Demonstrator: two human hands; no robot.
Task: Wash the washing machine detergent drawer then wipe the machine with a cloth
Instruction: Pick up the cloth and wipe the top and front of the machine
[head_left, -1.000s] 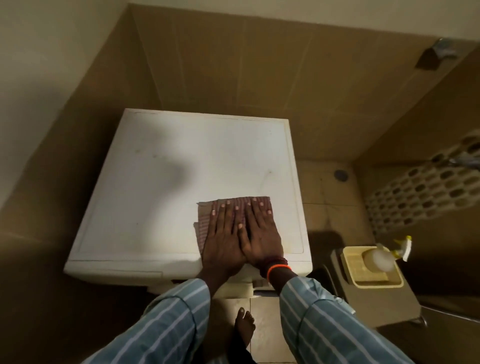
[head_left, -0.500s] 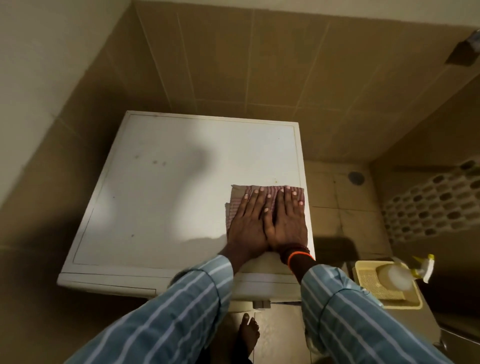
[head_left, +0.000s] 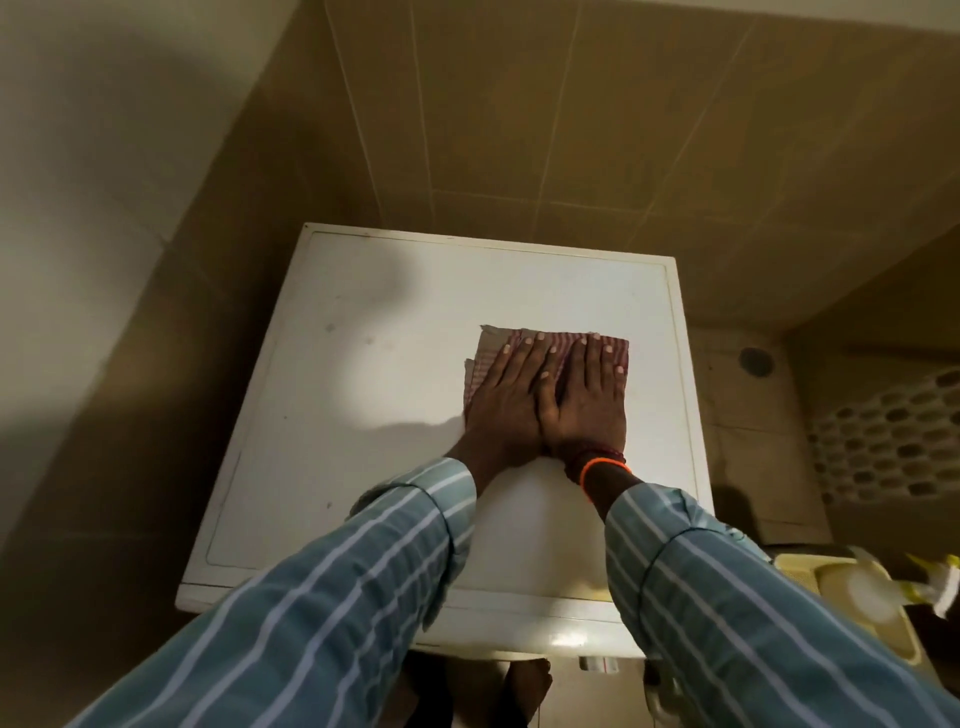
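Observation:
A white washing machine (head_left: 363, 415) stands against a tiled wall, seen from above. A folded striped reddish cloth (head_left: 493, 345) lies on the right half of its top. My left hand (head_left: 506, 400) and my right hand (head_left: 587, 400) lie flat side by side on the cloth, fingers stretched toward the wall, pressing it onto the lid. The hands cover most of the cloth; only its far and left edges show. The machine's front edge (head_left: 519, 618) is near my body, and the drawer opening is not visible.
A yellowish tray (head_left: 800, 569) holding a white spray bottle (head_left: 878, 592) sits low at the right. A perforated laundry basket (head_left: 893, 431) stands right of the machine. Tiled floor with a round drain (head_left: 754, 362) lies between them. My bare foot (head_left: 527, 686) is below the machine's front.
Both hands have slid the cloth away from the machine's front edge toward the wall along its right side. My head has moved closer over the machine.

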